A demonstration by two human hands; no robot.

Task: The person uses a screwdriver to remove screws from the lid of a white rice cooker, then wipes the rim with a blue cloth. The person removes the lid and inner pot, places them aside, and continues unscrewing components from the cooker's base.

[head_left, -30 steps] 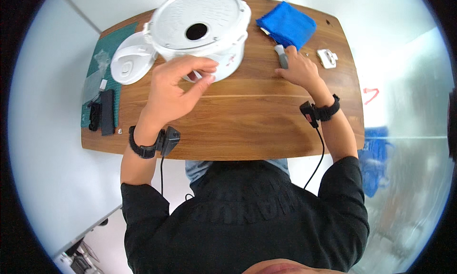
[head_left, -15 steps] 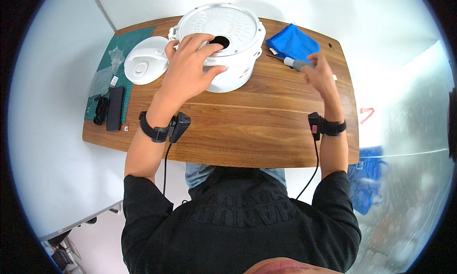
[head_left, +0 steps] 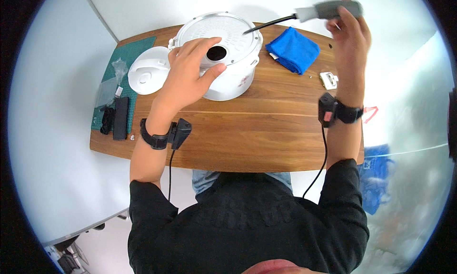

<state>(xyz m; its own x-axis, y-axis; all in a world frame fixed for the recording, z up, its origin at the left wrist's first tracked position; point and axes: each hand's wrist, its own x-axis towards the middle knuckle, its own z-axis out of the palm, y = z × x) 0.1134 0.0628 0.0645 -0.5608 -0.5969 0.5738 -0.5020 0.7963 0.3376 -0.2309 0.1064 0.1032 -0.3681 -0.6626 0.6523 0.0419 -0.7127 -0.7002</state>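
Observation:
A white rice cooker (head_left: 233, 86) stands at the back of the table, its round metal top plate (head_left: 228, 29) facing up with small screws around the rim and a dark hole near the front. My left hand (head_left: 188, 64) rests at the plate's left front, fingers stretched out and thumb spread beside the hole. In my right hand (head_left: 350, 33), raised above the table's right back, is a screwdriver (head_left: 333, 10) with a grey handle and black shaft. Its tip points left over the right part of the plate; whether it touches cannot be seen.
A white lid cover (head_left: 147, 79) lies left of the cooker, partly on a green cutting mat (head_left: 107, 69) with plastic bags and a black bar-shaped object (head_left: 121, 118). Right of the cooker are a folded blue cloth (head_left: 294, 50) and a small white part (head_left: 328, 80).
My right hand has lifted the screwdriver from beside the blue cloth, up and away, its tip now over the plate. My left hand stays at the cooker, fingers slightly shifted.

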